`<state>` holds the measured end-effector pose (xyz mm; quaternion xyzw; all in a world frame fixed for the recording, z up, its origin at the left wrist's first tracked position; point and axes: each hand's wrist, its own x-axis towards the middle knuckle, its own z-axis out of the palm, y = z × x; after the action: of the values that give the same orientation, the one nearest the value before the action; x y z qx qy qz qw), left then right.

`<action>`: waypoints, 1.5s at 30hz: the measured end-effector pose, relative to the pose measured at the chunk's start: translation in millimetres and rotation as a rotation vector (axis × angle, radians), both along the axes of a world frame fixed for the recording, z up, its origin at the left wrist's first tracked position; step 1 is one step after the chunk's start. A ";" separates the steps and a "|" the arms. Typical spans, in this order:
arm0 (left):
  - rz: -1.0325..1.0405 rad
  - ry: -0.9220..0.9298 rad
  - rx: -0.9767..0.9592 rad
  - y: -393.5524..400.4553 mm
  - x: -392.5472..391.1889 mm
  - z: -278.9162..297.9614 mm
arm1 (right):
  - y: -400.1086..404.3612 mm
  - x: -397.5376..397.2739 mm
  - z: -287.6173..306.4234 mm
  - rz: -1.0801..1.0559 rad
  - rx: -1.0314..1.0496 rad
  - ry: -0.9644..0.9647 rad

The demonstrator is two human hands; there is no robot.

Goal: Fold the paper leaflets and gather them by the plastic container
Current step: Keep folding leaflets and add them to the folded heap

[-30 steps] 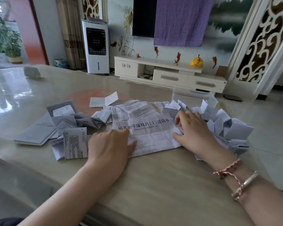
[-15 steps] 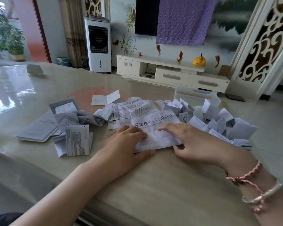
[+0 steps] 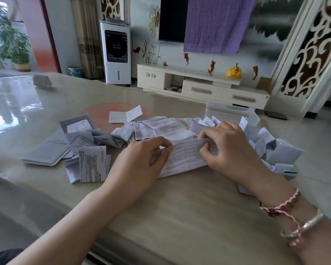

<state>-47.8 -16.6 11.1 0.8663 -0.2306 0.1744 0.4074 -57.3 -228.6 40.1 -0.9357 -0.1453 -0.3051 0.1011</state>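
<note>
Printed leaflet [image 3: 183, 157], folded over, lies mid-tabletop twd near edge; left hand [image 3: 141, 161] & right hand [image 3: 225, 148] each pinch its top fold. Folded leaflets [image 3: 275, 148] heaped at right edge by clear plastic container [image 3: 227, 111]; unfolded ones [image 3: 88, 148] left.

Leaflets [image 3: 183, 156] thin creased matt paper; table [image 3: 180, 217] glossy smooth; container [image 3: 227, 111] translucent plastic; bangle [image 3: 311, 222] shiny metal.
</note>
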 end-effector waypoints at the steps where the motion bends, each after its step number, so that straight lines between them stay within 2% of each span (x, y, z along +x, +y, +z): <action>1: 0.006 0.017 -0.008 0.6 0.4 0.8 | 0.7 1.4 -0.8 -0.005 -0.018 -0.012; 3: 0.036 0.034 0.028 2.1 0.7 2.4 | 1.7 4.4 -5.3 -0.037 -0.115 0.013; 6: 0.123 -0.016 0.208 1.1 -0.5 3.4 | 5.1 5.2 -12.7 -0.015 -0.243 0.159; 10: 0.117 -0.162 0.404 1.3 4.5 -7.3 | 12.3 -0.5 -17.2 0.090 -0.218 0.281; 13: 0.102 -0.265 0.437 -0.4 6.4 -13.2 | 13.6 -5.7 -20.4 0.146 -0.148 0.387; 16: 0.023 -0.178 0.422 -4.6 3.0 -14.0 | 10.6 -5.8 -24.3 0.185 -0.107 0.474; 20: -0.020 -0.069 0.495 -4.2 1.4 -15.8 | 2.2 -7.0 -22.6 0.206 -0.040 0.546; 22: -0.032 -0.062 0.504 -2.7 1.1 -14.5 | -2.5 -7.9 -18.4 0.197 -0.042 0.549; 25: -0.057 -0.046 0.520 -0.1 1.7 -13.2 | -12.7 -4.6 -13.2 0.157 -0.163 0.516; 28: -0.080 -0.032 0.508 2.9 2.3 -13.0 | -19.5 0.7 -13.5 0.094 -0.255 0.412; 30: -0.088 -0.044 0.506 3.8 2.8 -12.8 | -19.5 4.6 -14.7 0.110 -0.264 0.261; 33: -0.123 -0.016 0.460 4.3 3.8 -14.6 | -18.0 4.5 -10.3 0.149 -0.102 0.072; 36: -0.180 0.023 0.357 3.0 3.7 -16.4 | -13.6 -5.7 -0.4 0.249 0.149 0.013; 39: -0.212 0.032 0.353 0.5 2.9 -15.2 | -9.7 -13.2 3.9 0.332 0.392 0.094; 43: -0.262 0.061 0.345 -2.1 3.0 -11.8 | -10.3 -9.0 -2.5 0.289 0.482 0.195; 45: -0.291 0.067 0.338 -1.5 2.7 -11.0 | -8.5 -4.9 -7.4 0.276 0.577 0.328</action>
<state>-45.1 -18.2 0.2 0.8851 -0.3655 0.0435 0.2848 -62.2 -237.1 32.7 -0.8768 -0.1601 -0.1628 0.4233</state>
